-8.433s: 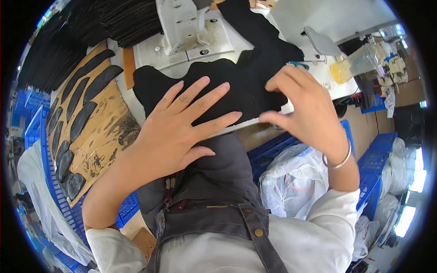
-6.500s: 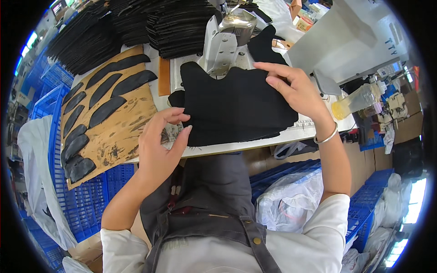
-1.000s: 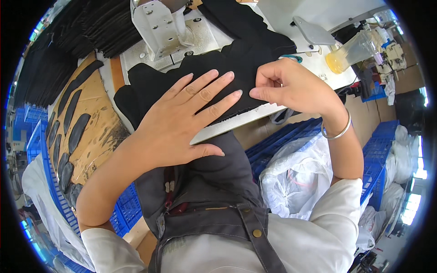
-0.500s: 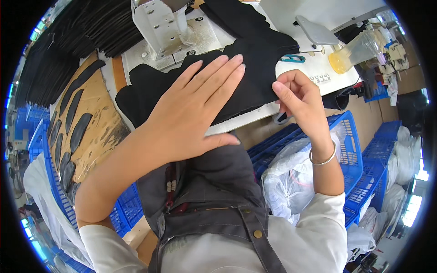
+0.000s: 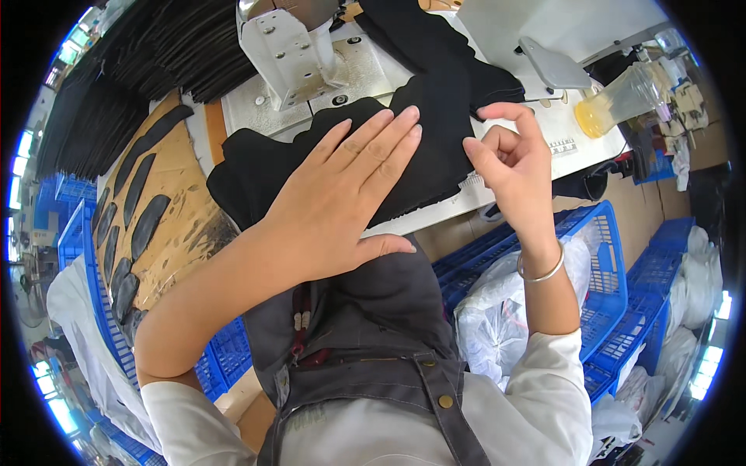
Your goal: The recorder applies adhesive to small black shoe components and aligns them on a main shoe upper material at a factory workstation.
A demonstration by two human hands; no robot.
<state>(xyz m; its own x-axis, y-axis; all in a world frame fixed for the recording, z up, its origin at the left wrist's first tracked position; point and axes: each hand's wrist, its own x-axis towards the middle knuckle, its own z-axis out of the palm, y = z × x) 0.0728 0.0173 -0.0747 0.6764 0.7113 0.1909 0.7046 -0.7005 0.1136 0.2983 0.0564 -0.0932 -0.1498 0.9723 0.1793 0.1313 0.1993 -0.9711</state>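
Black fabric pieces [image 5: 435,93] with a wavy edge lie across the white sewing-machine table [image 5: 439,211]. My left hand [image 5: 342,186] rests flat on the cloth, fingers stretched out and thumb spread toward the table's near edge. By the cloth's right edge is my right hand [image 5: 517,159], its thumb and forefinger apart and the other fingers curled. Nothing shows between that thumb and forefinger. Just beyond the cloth stands the white metal machine head [image 5: 287,58] over its bed plate. How many layers of cloth lie there I cannot tell.
A tall stack of black cut pieces [image 5: 148,58] fills the far left. Dark oval pieces [image 5: 150,227] lie on a brown board [image 5: 175,256]. At right are a clear container with a yellow end [image 5: 594,118] and a blue crate [image 5: 610,272] beside a white plastic bag [image 5: 489,326].
My right thumb and forefinger have parted from a pinch at the cloth's right edge. The left hand stays flat on the cloth. The view has shifted slightly.
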